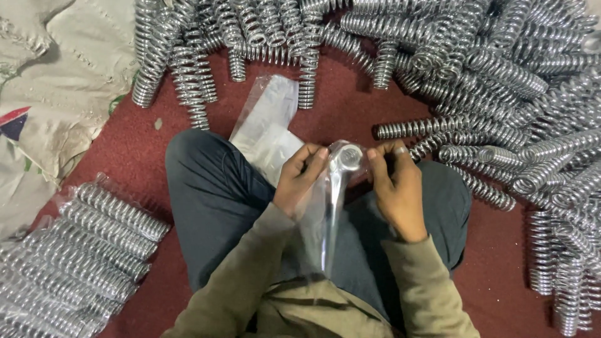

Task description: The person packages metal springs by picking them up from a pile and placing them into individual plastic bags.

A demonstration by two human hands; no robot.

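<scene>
L hand: we are pinching the mouth of the clear plastic sleeve bag.
R hand: we are pinching the bag's other edge, around the shiny metal coil spring.
Nearby: loose steel springs pile.

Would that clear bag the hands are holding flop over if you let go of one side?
Probably: the bag looks thin and crinkly, so it would sag. The spring inside would likely weigh it down. Its glossy plastic may feel slippery.

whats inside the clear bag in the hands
A metal coil spring sits inside the clear plastic bag, its round end showing at the mouth between left hand and right hand. Glare blurs its lower coils.
</scene>
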